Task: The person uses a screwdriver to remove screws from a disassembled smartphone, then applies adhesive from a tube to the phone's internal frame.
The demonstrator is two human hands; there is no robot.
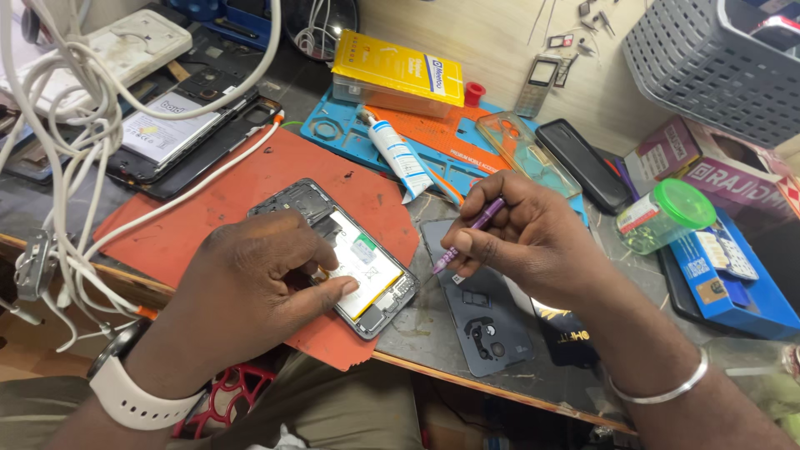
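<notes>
A cluttered workbench (500,50) with a pale wood-grain top fills the room in front of me, its near edge trimmed in a brown wooden strip (500,392). A red-orange mat (275,179) covers the left middle, and farther back lies a blue repair mat (333,125). A grey plastic basket (708,67) stands at the far right, with printed cardboard boxes (717,179) just in front of it. White cables (75,142) hang in a tangle at the left, near a white power strip (137,37). The light is even and soft, casting only faint shadows. Below the near edge everything is dark.
</notes>
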